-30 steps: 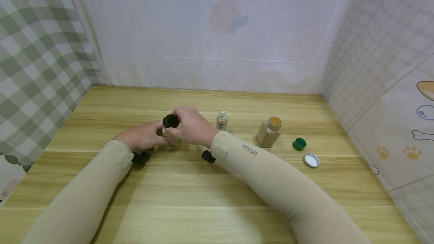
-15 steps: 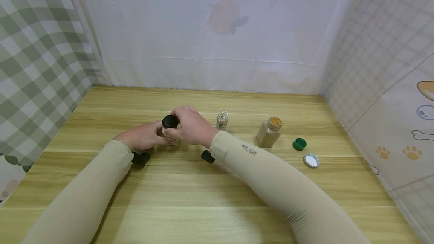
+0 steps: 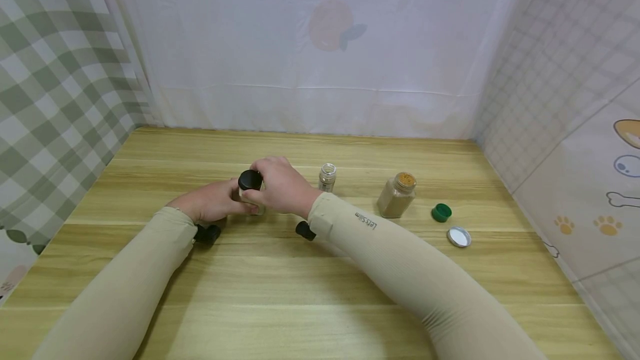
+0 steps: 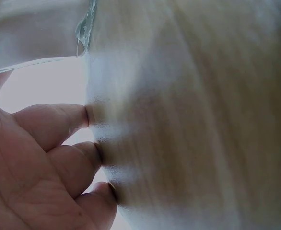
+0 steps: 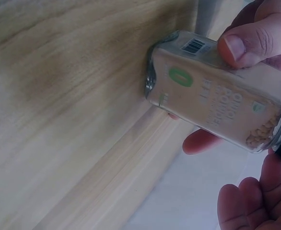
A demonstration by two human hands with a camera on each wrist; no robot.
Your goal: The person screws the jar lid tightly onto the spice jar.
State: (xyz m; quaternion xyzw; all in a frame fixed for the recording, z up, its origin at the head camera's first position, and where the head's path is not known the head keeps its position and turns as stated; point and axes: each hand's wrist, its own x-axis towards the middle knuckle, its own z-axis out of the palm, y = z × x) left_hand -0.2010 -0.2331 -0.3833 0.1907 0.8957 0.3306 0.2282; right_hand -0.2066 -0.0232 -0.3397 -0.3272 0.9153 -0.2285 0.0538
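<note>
A square glass spice jar [image 5: 207,91] with a black lid [image 3: 250,180] stands left of centre. Its printed label carries a green oval, and a barcode shows on one side. My left hand [image 3: 214,200] grips the jar's body, thumb [image 5: 248,45] across the glass. In the left wrist view, the lower fingers [image 4: 76,163] of that hand rest with their tips against the wooden tabletop. My right hand [image 3: 286,185] holds the black lid from above, thumb and fingers around its edge. Only the lid's dark edge shows in the right wrist view.
Behind my right wrist is a small open glass bottle [image 3: 327,177]. Further right stands an open jar of tan powder [image 3: 396,195], orange-brown at its mouth. A green cap [image 3: 441,213] and a silver lid [image 3: 459,236] lie beside it. Fabric sheets [image 3: 320,110] enclose the wooden table [image 3: 280,293].
The black lid and my right hand have shifted very slightly left. My left hand stays in place on the jar, and the other things have not moved.
</note>
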